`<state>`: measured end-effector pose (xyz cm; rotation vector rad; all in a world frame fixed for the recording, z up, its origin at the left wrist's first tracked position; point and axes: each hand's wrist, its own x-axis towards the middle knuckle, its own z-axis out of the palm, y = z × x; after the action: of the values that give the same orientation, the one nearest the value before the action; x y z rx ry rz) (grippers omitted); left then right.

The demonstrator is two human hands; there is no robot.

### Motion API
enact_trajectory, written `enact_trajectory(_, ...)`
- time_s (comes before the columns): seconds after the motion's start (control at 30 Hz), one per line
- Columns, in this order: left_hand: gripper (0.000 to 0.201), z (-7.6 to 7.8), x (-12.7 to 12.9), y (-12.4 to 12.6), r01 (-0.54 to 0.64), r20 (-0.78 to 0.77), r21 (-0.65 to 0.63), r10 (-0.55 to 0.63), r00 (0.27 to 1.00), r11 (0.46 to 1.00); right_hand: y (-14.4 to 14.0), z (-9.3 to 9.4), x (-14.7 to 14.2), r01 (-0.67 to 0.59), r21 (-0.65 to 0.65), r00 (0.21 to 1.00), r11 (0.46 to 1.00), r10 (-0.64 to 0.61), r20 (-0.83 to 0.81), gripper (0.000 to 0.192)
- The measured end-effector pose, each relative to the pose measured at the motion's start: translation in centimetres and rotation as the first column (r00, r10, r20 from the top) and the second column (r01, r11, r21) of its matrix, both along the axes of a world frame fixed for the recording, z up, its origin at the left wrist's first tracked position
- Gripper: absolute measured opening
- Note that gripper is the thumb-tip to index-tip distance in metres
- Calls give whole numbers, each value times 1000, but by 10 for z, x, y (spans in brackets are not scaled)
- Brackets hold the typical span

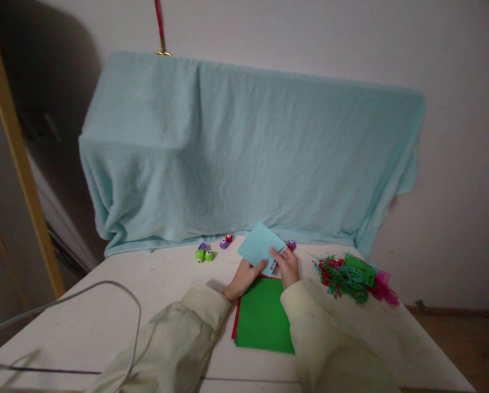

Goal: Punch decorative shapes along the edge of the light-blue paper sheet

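A light blue paper square [261, 245] is held tilted above the table, with a row of small cut-out holes along its lower right edges. My left hand [246, 277] grips its lower side, thumb on top. At its right corner, my right hand [288, 266] pinches the same sheet. Just behind my right hand, partly hidden by it, is a small purple and red craft punch [291, 244]. Below my hands lies a stack of coloured paper, a green sheet [264, 316] on top and red and blue edges showing at its left.
Green punches [204, 255] and a purple-and-red pair [226, 240] stand at the back left. On the right is a heap of cut paper pieces [346, 275]. A light blue cloth [261, 147] drapes behind the white table [166, 284]. A grey cable [105, 283] loops at left.
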<state>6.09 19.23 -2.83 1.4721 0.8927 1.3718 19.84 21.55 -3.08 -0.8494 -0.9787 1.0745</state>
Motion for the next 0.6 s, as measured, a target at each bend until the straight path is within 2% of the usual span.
enact_trajectory(0.1, 53, 3, 0, -2, -51, -24, 9, 51, 998, 999, -2, 3, 0, 11, 1, 1000, 1000, -11, 12, 46)
enact_trajectory(0.33, 36, 4, -5, 3, -179, -65, 49, 182, 981, 983, -4, 5, -1, -76, -6, 991, 997, 76, 107, 36)
enact_trajectory(0.47, 35, 3, -5, 3, -188, -69, 33, 190, 979, 982, -4, 3, -1, -122, -29, 978, 992, 125, 169, 35)
enact_trajectory(0.6, 33, 4, -4, 2, -201, -63, 24, 203, 977, 979, -4, 2, -1, -114, -12, 975, 993, 115, 189, 34)
